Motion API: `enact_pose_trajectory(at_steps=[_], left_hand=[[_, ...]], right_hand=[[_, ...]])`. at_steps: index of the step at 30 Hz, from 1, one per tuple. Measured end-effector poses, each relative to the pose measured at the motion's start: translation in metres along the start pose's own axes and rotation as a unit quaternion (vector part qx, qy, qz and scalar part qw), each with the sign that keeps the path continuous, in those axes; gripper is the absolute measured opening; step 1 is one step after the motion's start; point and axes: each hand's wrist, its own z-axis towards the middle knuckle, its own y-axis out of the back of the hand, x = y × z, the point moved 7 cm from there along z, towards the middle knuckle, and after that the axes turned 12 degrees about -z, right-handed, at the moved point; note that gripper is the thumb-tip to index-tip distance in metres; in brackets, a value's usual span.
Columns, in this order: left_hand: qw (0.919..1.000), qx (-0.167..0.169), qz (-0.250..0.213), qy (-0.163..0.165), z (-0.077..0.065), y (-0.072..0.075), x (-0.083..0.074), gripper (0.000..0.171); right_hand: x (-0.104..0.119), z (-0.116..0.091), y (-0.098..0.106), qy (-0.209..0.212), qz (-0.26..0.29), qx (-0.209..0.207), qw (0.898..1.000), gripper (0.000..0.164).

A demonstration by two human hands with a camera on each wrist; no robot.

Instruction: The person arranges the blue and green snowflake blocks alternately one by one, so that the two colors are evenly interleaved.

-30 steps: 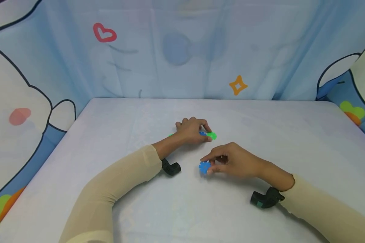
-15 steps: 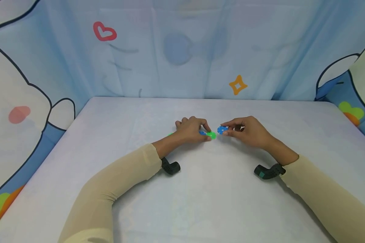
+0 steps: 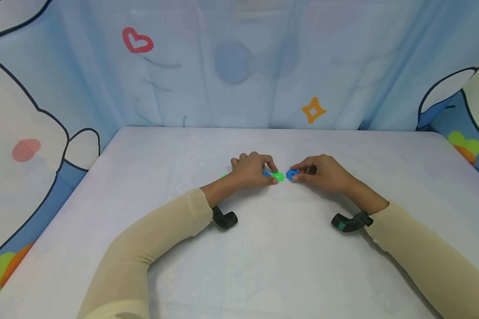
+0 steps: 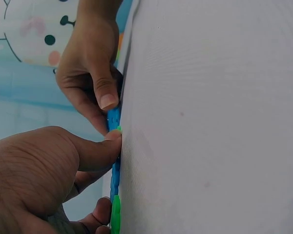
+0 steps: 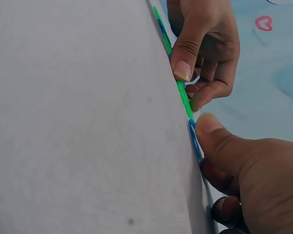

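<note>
A row of green and blue notched plastic discs lies along the tabletop under my left hand (image 3: 250, 172). Its thumb and forefinger pinch the row near the right end, where a green disc (image 3: 278, 177) sticks out. Most of the row is hidden by that hand in the head view; the right wrist view shows its green (image 5: 183, 100) and blue parts in line. My right hand (image 3: 327, 174) pinches a separate blue notched disc (image 3: 292, 175) between thumb and fingers. The rim of this blue disc is right at the green end disc, roughly in line with it.
A white cloth covers the table (image 3: 239, 266). Behind it hangs a light blue printed curtain (image 3: 239, 66). Each wrist carries a black camera, one on the left (image 3: 225, 219) and one on the right (image 3: 350, 222).
My right hand has moved away from me and rightward with the blue disc, from near the table's middle to the row's right end. Lately the disc has tilted slightly. The left hand stays put.
</note>
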Motion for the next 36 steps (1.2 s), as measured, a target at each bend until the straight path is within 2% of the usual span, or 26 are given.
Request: enact_pose_trajectory(at_steps=[10, 36], left_hand=[[1.0, 0.003, -0.004, 0.002, -0.0007, -0.0001, 0.0005, 0.022], [1.0, -0.003, -0.002, -0.005, 0.0005, 0.0004, 0.0008, 0.021]], right_hand=[[0.0044, -0.0002, -0.0009, 0.008, -0.008, -0.006, 1.0, 0.034], [0.0073, -0.0018, -0.0017, -0.006, -0.019, -0.017, 1.0, 0.035]])
